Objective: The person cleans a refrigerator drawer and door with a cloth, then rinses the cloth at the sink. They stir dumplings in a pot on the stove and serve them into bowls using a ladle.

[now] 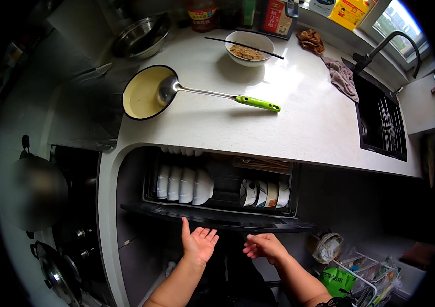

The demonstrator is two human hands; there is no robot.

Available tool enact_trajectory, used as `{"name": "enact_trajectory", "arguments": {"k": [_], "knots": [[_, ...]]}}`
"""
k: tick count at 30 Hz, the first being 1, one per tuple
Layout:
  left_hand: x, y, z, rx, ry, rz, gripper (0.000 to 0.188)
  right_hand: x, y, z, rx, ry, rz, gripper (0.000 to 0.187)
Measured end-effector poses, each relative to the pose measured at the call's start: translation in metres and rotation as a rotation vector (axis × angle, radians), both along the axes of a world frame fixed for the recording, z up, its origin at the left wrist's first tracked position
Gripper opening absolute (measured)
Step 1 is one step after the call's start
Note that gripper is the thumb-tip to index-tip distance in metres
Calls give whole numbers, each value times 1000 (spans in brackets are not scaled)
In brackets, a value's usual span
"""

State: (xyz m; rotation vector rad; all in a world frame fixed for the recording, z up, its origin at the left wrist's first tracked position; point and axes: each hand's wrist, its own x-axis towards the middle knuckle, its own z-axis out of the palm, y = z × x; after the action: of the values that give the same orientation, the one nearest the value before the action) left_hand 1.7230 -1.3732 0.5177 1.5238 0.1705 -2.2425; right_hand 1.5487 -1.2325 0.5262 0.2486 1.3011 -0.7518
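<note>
Evidently the dark drawer (227, 223) is the nearest thing to both hands: it stands out from under the counter, its long front panel running crosswise just ahead of the fingers. The left hand (200, 245) is spread, palm up and empty, its thumb at the panel's lower edge; whether they touch, I can't tell. The right hand (263, 247) is loosely curled just below the panel with no object showing in it, and whether thumb and fingers meet is unclear.

Loaded like this, the drawer is probably weighty but rigid, likely smooth on its runners; the panel's edge near the middle looks the best hold, pushed or pulled evenly. Its crockery is likely brittle and slick: white bowls (186, 184) on edge at left, patterned bowls (266, 194) at right, which a jolt could knock together.

The white countertop (299, 138) overhangs the drawer's back, limiting reach there. On it sit a cream-lined pot (138, 97), a green-handled ladle (258, 103) resting in it, and a food bowl (251, 63) crossed by a dark chopstick (215, 39). At lower right, a rack (363, 279) holding bags crowds the right forearm's side.
</note>
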Motion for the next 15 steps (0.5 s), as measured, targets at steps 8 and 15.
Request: {"name": "enact_trajectory", "arguments": {"k": [8,15], "knots": [[20,5,0,49,-16,-61,96,35,-177,-119,-196,749,233,93],[34,-7,28,-33,12,-65,43,74,-216,-153,115,746,377,91]]}}
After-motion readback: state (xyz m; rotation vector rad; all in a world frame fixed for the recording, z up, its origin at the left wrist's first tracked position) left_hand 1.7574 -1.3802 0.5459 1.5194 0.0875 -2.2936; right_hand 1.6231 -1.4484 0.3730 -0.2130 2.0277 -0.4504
